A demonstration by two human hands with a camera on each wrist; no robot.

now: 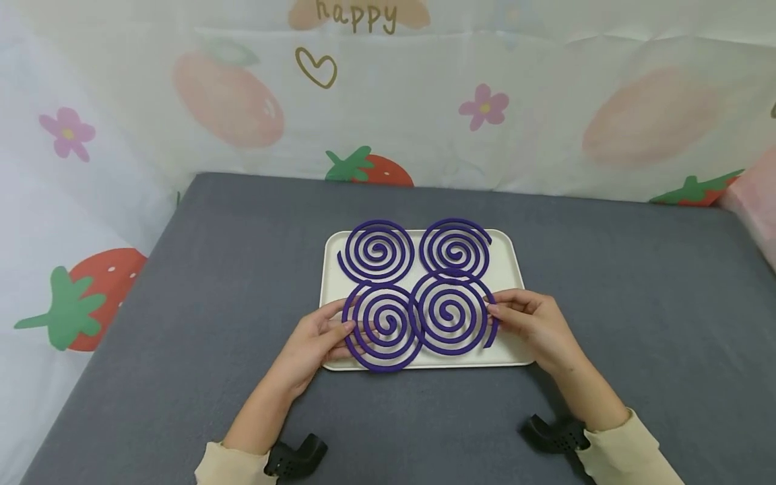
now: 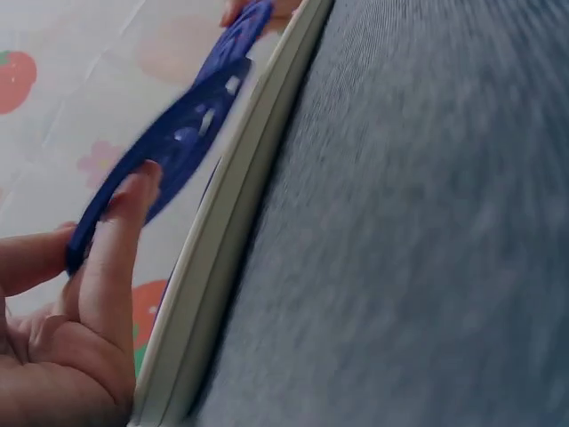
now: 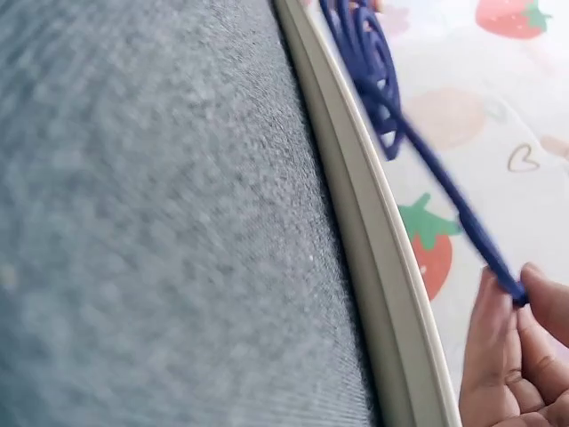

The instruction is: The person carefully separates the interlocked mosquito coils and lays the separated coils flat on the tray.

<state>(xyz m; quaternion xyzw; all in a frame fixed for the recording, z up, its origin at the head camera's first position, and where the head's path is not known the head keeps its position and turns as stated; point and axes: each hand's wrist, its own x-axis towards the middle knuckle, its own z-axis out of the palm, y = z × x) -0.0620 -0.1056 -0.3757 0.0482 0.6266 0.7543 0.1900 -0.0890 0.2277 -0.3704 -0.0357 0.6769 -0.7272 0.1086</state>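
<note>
Several purple spiral mosquito coils are at a cream tray in the head view. My left hand [image 1: 308, 351] pinches the front-left coil [image 1: 384, 368] at its left edge, thumb on top and fingers beneath. The front-right coil [image 1: 451, 351] is pinched at its right edge by my right hand [image 1: 536, 325]. These two coils overlap where they meet. Both wrist views show the held coils, the left one [image 2: 169, 147] and the right one [image 3: 444, 182], tilted and raised above the tray's rim. Behind them are the back-left coil [image 1: 378, 250] and back-right coil [image 1: 456, 253]; the front-right coil overlaps the latter.
The rectangular tray [image 1: 508, 269] has a low raised rim and lies on a grey cloth-covered table [image 1: 242, 269]. A pale curtain [image 1: 394, 87] printed with strawberries and flowers hangs behind the table. Something pink [image 1: 758, 195] stands at the right edge.
</note>
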